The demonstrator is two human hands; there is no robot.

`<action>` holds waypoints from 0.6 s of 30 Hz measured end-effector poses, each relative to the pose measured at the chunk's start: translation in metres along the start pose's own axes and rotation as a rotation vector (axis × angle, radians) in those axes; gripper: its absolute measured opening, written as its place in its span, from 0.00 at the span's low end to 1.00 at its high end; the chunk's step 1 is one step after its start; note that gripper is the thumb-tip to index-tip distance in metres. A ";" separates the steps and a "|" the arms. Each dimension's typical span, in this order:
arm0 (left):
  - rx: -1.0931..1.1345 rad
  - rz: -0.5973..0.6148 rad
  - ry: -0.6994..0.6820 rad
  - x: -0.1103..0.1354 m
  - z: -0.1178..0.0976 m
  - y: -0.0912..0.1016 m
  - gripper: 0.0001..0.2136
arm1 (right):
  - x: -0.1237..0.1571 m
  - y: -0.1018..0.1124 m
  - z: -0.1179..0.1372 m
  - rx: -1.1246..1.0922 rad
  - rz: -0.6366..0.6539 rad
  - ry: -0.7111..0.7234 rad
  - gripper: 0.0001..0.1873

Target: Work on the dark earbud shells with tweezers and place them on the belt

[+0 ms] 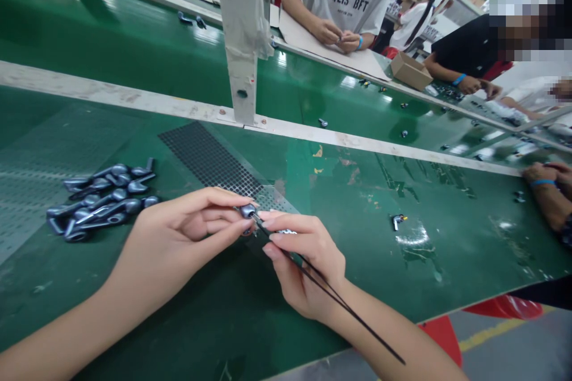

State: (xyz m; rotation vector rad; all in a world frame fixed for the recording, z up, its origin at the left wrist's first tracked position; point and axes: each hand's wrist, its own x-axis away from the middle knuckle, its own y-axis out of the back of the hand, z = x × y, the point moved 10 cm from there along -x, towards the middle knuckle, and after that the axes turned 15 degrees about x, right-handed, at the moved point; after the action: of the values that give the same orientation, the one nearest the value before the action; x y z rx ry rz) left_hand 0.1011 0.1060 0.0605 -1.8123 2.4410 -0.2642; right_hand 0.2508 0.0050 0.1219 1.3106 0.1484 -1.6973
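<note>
Between thumb and fingertips, my left hand [187,232] pinches a dark blue earbud shell [247,211]. My right hand [308,262] is closed on black tweezers [344,303], whose tips reach the shell's opening. What the tips grip there is too small to make out. Behind both hands lies a sheet of small black round dots [210,158], partly peeled to clear backing near my fingers. To the left of my left hand, several dark blue earbud shells [102,202] are heaped on the green work surface.
A lone earbud part [397,221] lies to the right. Beyond the pale rail [304,134] runs a green belt [295,89] with scattered earbud parts. A white post [243,41] rises from the rail. Co-workers sit opposite; another person's hands [543,175] show at the right edge.
</note>
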 end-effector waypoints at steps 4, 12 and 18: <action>0.014 0.014 -0.004 -0.001 -0.001 -0.003 0.09 | 0.001 0.000 0.000 0.004 0.000 0.000 0.08; -0.009 -0.001 -0.049 0.001 -0.009 -0.001 0.07 | 0.004 -0.004 -0.001 -0.004 0.002 -0.002 0.10; -0.138 0.002 -0.106 -0.001 -0.015 0.006 0.07 | 0.002 0.003 -0.005 -0.102 -0.023 -0.045 0.12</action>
State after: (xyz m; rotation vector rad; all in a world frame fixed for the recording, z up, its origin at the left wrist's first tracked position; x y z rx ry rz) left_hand 0.0930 0.1095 0.0741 -1.8242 2.4424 0.0011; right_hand 0.2566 0.0055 0.1190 1.1984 0.2217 -1.7143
